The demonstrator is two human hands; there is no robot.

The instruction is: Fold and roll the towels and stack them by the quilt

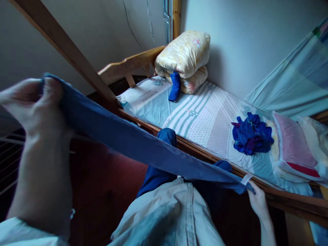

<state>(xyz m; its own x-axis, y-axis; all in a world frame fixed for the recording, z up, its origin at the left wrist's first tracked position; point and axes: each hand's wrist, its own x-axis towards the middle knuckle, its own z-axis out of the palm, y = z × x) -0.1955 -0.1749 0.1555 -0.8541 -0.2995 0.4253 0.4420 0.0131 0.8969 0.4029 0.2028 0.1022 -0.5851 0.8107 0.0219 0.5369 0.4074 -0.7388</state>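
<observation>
A long blue towel (138, 143), folded into a narrow band, is stretched slantwise across the view in front of my body. My left hand (38, 99), raised at the left, grips one end between thumb and fingers. Lower down at the right, my right hand (258, 198) pinches the other end, close to a white tag (246, 179). The band hangs above my knees, with its right end nearer the bed's edge. On the bed lies a crumpled heap of blue and purple cloths (252, 134). A rolled blue cloth (175, 86) leans against a folded quilt.
The bed (200, 126) has a patterned sheet and a wooden side rail (282, 196). At its far end sits the cream folded quilt (186, 54). A pink pillow (294, 140) lies at the right. A wooden post (69, 51) slants down at the left.
</observation>
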